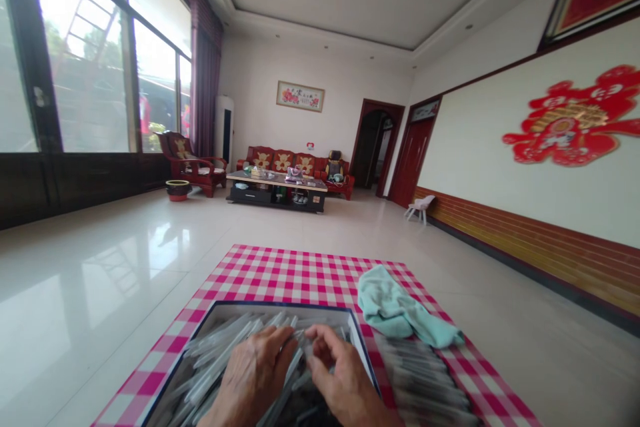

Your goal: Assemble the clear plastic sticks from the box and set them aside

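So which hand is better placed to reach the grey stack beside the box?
The right hand, probably. It sits by the box's right wall, with only that wall between it and the grey stack on the checked cloth. The left hand is farther off, over the clear tubes.

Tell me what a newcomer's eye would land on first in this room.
The large red paper-cut decoration on the right wall stands out first, bright against the pale wall. Tall windows fill the left side of the room. Low in view, the left hand and right hand are in an open box of clear plastic tubes, which sits on a pink-and-white checked cloth on the floor.
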Tool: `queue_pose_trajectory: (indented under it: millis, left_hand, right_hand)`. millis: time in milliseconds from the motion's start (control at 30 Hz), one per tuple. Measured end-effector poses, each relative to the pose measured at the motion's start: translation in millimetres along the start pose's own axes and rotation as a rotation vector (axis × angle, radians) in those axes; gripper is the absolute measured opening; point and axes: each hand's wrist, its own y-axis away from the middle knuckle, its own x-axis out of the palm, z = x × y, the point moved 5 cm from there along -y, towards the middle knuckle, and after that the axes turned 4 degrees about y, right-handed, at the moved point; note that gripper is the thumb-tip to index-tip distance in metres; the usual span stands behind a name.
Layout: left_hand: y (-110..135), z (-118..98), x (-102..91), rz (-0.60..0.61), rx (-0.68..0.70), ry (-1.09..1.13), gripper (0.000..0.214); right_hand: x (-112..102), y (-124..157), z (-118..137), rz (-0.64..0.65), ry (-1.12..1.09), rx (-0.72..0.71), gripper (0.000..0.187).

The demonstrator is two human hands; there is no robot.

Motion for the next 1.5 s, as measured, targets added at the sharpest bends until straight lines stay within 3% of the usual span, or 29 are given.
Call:
queue_pose_trajectory:
  millis: [200,400,567,933,1500]
  left_hand:
    - [1,-6,1.4,-0.01,0.081,0.063,0.026]
    - [2,-15,2.1,-0.009,0.138,0.083,0.027]
    - [2,-13,5.0,0.027,0.101,0.079,0.026]
    - [4,-11,6.8,0.04,0.098,0.112,0.027]
    - [5,-14,-0.2,0.019,0.149,0.135,0.026]
  right_hand:
    - [-4,-4,-18,-0.146,-0.668,0.248,0.033]
    - [-2,-2,-23,-0.246,-0.89,0.344,0.042]
    - [6,-1,-20,-0.199,-1.025,0.355,0.041]
    - [9,0,-14,-0.115,-0.883,0.298,0.025]
    - [2,-2,-12,-0.081,-0.7,0.255,0.029]
